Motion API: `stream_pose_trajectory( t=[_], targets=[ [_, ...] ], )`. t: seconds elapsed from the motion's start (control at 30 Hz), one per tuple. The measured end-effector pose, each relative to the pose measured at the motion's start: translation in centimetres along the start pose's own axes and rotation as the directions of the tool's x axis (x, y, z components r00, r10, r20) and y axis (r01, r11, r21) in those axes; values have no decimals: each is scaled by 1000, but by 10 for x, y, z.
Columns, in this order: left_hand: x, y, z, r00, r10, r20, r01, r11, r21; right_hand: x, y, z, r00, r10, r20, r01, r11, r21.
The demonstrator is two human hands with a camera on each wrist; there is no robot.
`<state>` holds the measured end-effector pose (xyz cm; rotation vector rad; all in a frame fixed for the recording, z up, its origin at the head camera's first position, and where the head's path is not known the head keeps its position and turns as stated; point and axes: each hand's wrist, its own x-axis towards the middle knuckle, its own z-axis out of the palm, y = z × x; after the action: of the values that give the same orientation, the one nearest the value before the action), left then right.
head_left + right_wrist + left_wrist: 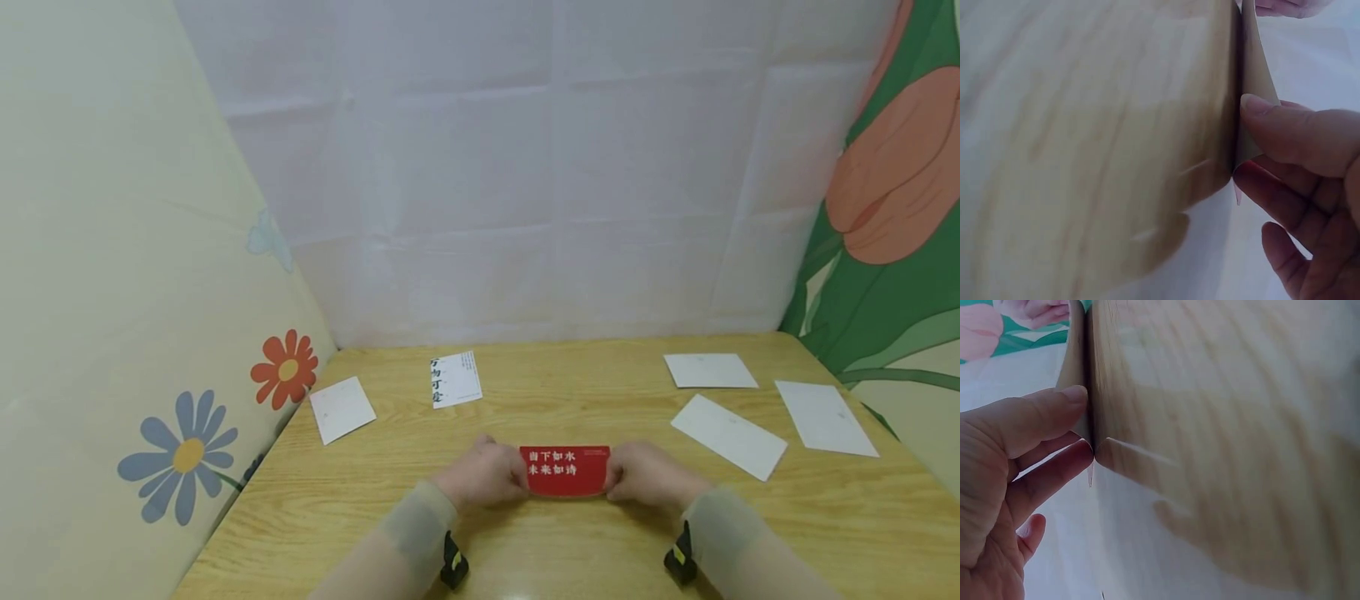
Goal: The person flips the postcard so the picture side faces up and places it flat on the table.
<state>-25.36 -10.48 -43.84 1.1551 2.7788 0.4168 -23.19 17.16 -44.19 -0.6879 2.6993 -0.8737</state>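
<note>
A red card [568, 471] with white characters is held out flat by both hands over the near middle of the table. My left hand [489, 473] pinches its left end, and at the right end my right hand [647, 475] does the same. In the left wrist view, the thumb of the left hand [1029, 444] lies against a pale side of the card [1071, 359]. The right wrist view has the right hand [1310, 162] gripping the other end of the card [1257, 78] between thumb and fingers. One edge of the card appears close to the tabletop; contact is unclear.
On the wooden table [555, 408] lie a white card [342, 409] at left and a card with black characters [457, 381] behind. Blank white cards lie to the right: one far back [711, 371], one slanted [729, 435], one outermost [825, 417]. A white cloth [555, 167] hangs behind.
</note>
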Motion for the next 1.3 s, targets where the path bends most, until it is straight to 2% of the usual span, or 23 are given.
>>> stream_pose_trajectory(
  t=[0.2, 0.4, 0.67, 1.0, 1.3],
  targets=[
    [0, -1, 2, 1000, -5, 28, 5, 1000, 1, 0, -2, 2, 1000, 6, 16, -6, 999, -32],
    [-1, -3, 4, 999, -20, 42, 21, 999, -30, 0, 0, 4, 999, -28, 28, 30, 996, -89],
    [-3, -2, 4, 998, -32, 46, 34, 998, -47, -7, -3, 7, 991, -129, 19, 129, 956, -263],
    [-4, 1, 2, 999, -13, 48, 12, 1000, 24, -12, -4, 10, 984, -180, -10, 169, 938, -302],
    [-7, 2, 2, 998, -13, 57, 11, 1000, 27, -15, -7, 8, 985, -163, 48, 170, 942, -291]
  ],
)
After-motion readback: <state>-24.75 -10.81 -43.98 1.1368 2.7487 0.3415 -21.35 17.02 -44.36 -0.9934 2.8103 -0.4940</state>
